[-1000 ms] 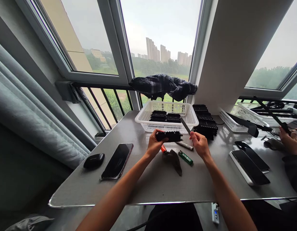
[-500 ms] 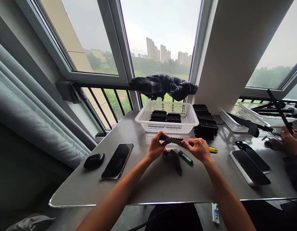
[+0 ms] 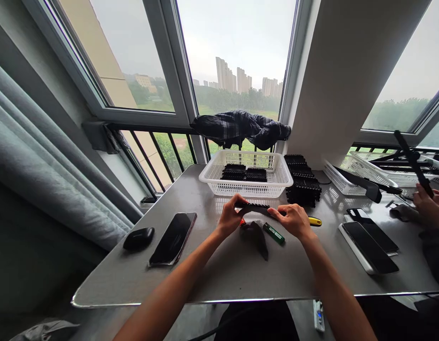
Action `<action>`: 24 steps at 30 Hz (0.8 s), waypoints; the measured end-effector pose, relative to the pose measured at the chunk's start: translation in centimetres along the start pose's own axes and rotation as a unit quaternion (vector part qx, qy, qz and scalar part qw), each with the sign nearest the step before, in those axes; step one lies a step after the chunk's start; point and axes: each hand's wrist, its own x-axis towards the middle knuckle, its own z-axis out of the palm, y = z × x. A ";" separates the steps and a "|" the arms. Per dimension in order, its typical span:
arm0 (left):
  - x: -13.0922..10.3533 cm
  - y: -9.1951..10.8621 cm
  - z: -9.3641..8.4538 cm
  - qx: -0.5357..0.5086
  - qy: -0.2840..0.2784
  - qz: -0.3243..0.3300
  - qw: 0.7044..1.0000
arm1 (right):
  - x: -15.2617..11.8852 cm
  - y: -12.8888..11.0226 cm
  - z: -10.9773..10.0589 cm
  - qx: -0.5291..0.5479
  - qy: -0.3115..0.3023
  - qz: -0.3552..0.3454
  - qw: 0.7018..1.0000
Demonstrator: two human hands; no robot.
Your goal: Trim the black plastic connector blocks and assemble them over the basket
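A black strip with a toothed upper edge (image 3: pixel 255 207) is held above the table, in front of the white basket. My left hand (image 3: pixel 230 215) is closed on its left end. At the other end, the thumb and fingers of my right hand (image 3: pixel 292 219) pinch it. A yellow handle end (image 3: pixel 315 221) pokes out beyond my right hand; I cannot tell whether that hand holds it. Below the strip lie a dark curved piece (image 3: pixel 256 239) and a green battery-like cylinder (image 3: pixel 274 234). A small orange-red object (image 3: pixel 242 221) shows partly beside my left fingers.
The white basket (image 3: pixel 246 189) holds several black toothed pieces (image 3: pixel 256 174); more are stacked (image 3: pixel 302 182) beside it. Phones lie left (image 3: pixel 174 239) and right (image 3: pixel 370 247), with a black case (image 3: pixel 138 238) far left. Another person's hand (image 3: pixel 427 206) grips a black bar at right.
The black strip has turned slightly, and its lower edge now looks arched. Both my hands keep their grip in nearly the same place. The other person's black bar has shifted a little.
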 end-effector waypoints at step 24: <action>0.5 -0.3 -0.8 -0.031 0.025 -0.026 0.999 | 0.3 2.3 -0.8 0.018 -0.002 0.009 1.000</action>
